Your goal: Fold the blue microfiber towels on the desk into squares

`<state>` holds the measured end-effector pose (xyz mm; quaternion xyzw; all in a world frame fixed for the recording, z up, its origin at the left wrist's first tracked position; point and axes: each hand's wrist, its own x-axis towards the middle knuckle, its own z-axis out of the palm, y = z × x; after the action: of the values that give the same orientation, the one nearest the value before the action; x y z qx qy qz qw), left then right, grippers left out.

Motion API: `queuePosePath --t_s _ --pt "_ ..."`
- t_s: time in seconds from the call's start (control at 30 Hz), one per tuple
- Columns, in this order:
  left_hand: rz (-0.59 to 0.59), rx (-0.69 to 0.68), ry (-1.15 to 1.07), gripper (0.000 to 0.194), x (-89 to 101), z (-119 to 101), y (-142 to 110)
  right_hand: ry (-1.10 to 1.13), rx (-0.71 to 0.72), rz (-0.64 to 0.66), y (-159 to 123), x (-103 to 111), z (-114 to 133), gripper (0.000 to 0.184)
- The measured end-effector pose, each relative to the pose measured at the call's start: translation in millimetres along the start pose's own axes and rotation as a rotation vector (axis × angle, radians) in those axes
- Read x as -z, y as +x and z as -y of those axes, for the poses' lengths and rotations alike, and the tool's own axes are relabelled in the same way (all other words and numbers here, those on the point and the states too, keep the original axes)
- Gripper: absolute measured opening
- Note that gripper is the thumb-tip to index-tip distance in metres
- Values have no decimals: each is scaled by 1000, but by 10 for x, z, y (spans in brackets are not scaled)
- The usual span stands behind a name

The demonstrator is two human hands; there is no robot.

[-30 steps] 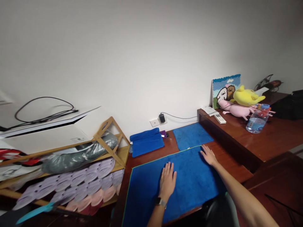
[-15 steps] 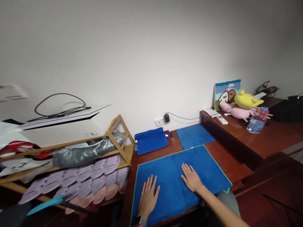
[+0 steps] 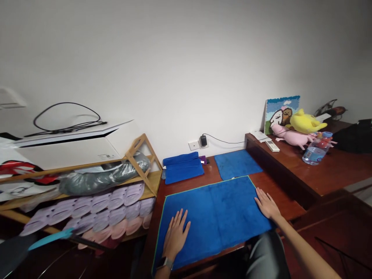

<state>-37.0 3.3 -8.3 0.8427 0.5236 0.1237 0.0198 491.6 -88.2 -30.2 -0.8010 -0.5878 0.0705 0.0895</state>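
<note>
Against a pale wall (image 3: 186, 58), the brown worktop (image 3: 273, 184) carries a large blue cloth (image 3: 215, 217) with green edging, spread flat across most of its near part; a thin line of wood shows along the front edge, a narrow strip at the left, and a broader stretch of wood lies to the right, reaching to a raised worktop (image 3: 303, 172) whose side stands up like a step; another band of wood lies behind the cloth at the left.

A wooden rack (image 3: 157, 182) closes off the left side, bearing a white box (image 3: 72, 151), a grey plastic-wrapped bundle (image 3: 99, 180) and rows of lilac shoes (image 3: 116, 199); behind the large cloth lie a smaller blue cloth (image 3: 238, 162), meeting its far edge, and a folded blue cloth (image 3: 183, 168), apart from it; the raised worktop holds a dog picture (image 3: 281, 112), a pink plush (image 3: 290, 137), a yellow plush (image 3: 306, 122), a bottle (image 3: 314, 153) and a remote (image 3: 272, 146).

Both hands are palm down with fingers extended; the left hand (image 3: 176, 234) lies near the cloth's left edge, thumb spread; the right hand (image 3: 267, 204) is at its right edge, fingers close together.
</note>
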Motion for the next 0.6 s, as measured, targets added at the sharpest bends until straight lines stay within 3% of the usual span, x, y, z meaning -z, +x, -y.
queuePosePath --t_s 0.3,0.5,0.6 --pt "71 -26 33 60 -49 121 43 15 0 -20 40 -46 -12 71" --pt "87 7 61 60 -5 86 101 -56 -48 38 143 56 63 71" --pt "70 19 81 58 57 116 34 -102 -53 -2 169 112 170 67"
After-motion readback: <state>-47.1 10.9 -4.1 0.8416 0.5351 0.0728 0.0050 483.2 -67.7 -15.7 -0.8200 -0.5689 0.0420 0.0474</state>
